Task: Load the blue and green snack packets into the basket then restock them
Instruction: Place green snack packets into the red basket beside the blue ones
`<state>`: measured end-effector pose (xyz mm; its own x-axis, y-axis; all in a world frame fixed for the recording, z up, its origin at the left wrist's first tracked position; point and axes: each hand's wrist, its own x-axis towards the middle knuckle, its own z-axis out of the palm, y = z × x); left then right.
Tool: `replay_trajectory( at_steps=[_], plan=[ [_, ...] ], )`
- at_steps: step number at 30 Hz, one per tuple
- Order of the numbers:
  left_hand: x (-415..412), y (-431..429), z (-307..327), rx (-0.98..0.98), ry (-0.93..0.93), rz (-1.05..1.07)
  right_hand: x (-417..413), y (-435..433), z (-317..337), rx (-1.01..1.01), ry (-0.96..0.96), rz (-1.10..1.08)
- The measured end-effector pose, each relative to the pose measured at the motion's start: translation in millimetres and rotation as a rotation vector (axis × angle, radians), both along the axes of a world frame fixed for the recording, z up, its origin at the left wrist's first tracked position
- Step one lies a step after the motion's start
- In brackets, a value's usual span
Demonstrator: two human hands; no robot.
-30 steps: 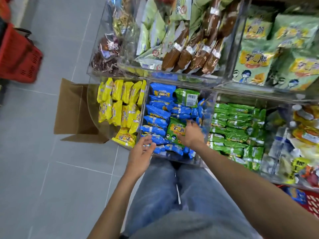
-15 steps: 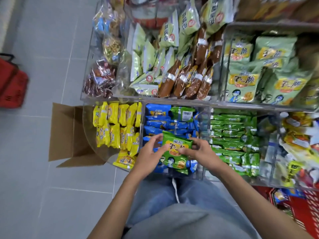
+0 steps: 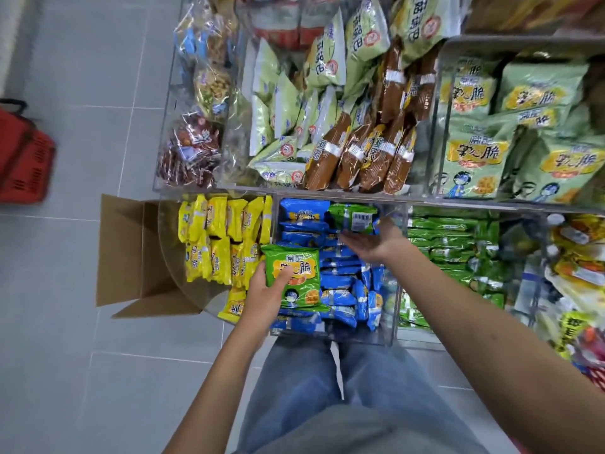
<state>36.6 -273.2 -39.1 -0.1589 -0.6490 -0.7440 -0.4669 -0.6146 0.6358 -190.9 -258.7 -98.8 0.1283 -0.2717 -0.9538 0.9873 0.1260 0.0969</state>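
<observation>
The left hand (image 3: 265,298) grips a green snack packet (image 3: 292,273) at the left edge of the clear bin (image 3: 357,337), over blue packets (image 3: 339,280). The right hand (image 3: 373,244), fingers straight, lies beside a second green packet (image 3: 353,217). The red basket (image 3: 24,160) sits on open floor, far left.

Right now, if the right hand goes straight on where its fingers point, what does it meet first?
Probably the green barcode packet atop the blue packets; the fingertips of the open right hand are at its near edge, though depth is unclear.
</observation>
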Motion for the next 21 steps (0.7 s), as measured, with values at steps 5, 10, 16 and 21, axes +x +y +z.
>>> replay_trajectory(
  at_steps=[5, 10, 16, 21],
  plan=[
    [7.7, 7.5, -13.0, 0.002, -0.083, 0.065, -1.6, -11.5, -12.9, -0.023, -0.012, -0.093],
    [7.6, 13.5, -12.6, 0.036, -0.111, 0.092, -2.2, -3.1, -20.1, -0.003, -0.002, -0.046],
    [0.5, 12.9, 1.8, 0.016, -0.139, 0.095, 13.2, 34.1, 5.0, -0.001, 0.097, 0.049],
    [4.1, 14.9, 22.8, -0.013, -0.148, 0.064, 30.6, 73.9, 38.3, -0.132, 0.289, 0.371]
  ],
)
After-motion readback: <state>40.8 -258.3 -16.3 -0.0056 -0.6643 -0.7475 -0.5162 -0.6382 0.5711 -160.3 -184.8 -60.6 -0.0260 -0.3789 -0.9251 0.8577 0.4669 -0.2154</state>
